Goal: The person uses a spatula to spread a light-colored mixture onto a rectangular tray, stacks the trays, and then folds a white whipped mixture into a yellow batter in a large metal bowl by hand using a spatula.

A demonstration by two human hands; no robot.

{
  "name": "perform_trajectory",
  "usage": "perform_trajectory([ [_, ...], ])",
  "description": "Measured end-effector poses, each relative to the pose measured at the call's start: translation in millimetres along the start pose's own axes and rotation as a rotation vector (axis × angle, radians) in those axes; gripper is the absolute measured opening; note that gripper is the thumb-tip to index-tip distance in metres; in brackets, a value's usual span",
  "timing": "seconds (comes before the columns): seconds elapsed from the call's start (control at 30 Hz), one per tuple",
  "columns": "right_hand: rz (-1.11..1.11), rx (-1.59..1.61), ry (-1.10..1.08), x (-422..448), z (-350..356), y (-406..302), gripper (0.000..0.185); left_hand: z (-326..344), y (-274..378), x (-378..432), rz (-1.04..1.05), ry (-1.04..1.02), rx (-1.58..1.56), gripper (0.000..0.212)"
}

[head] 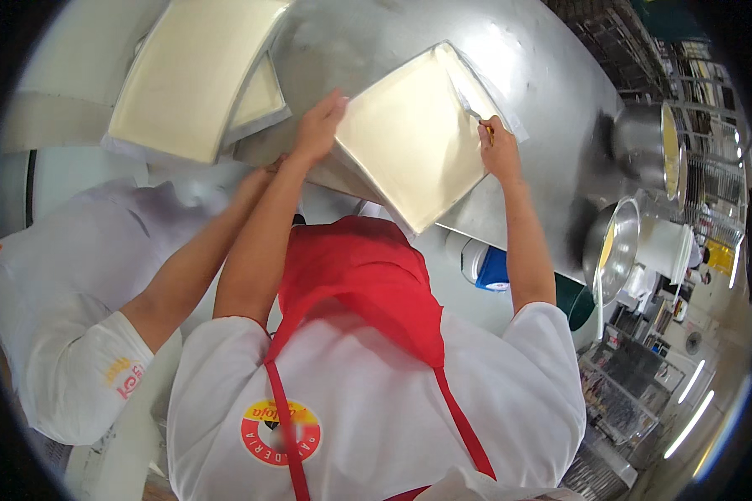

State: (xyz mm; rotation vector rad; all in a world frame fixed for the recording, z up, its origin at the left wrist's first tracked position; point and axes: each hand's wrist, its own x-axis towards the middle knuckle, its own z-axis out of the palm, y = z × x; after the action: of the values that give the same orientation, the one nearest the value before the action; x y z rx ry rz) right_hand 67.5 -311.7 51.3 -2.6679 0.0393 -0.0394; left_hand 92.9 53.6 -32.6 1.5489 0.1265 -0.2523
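Note:
My left hand [319, 128] grips the left rim of a rectangular sheet pan of smooth pale batter [407, 138]. The pan lies turned at an angle at the front edge of the metal table, its near corner jutting past that edge above my red apron. My right hand [499, 149] is closed around the handle of a metal spatula [467, 103], whose blade rests on the batter along the pan's right side. Lining paper [514, 122] sticks out beyond that side. How deep the blade sits in the batter cannot be told.
More filled pans [182, 81] overlap at the upper left. A co-worker's arm [188, 269] reaches in close beside my left forearm. On the right of the steel table [551, 81] stand a deep metal pot [639, 147] and a metal bowl [623, 250], both with yellowish contents.

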Motion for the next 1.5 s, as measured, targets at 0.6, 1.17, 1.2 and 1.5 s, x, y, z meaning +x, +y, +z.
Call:
perform_trajectory([
  [0.6, 0.246, 0.786, 0.235, -184, 42, 11, 0.021, 6, 10, -100, 0.011, 0.011, -0.290, 0.070],
  [1.17, 0.268, 0.945, 0.581, -266, -12, -28, 0.021, 9, -90, -196, -0.490, -0.212, -0.354, 0.040],
  [1.2, 0.267, 0.917, 0.584, -280, -7, -41, 0.021, 16, -96, -193, -0.501, -0.247, -0.429, 0.037],
  [1.5, 0.517, 0.808, 0.547, -340, 49, -100, 0.016, 34, -97, -188, -0.272, -0.331, -0.118, 0.038],
])
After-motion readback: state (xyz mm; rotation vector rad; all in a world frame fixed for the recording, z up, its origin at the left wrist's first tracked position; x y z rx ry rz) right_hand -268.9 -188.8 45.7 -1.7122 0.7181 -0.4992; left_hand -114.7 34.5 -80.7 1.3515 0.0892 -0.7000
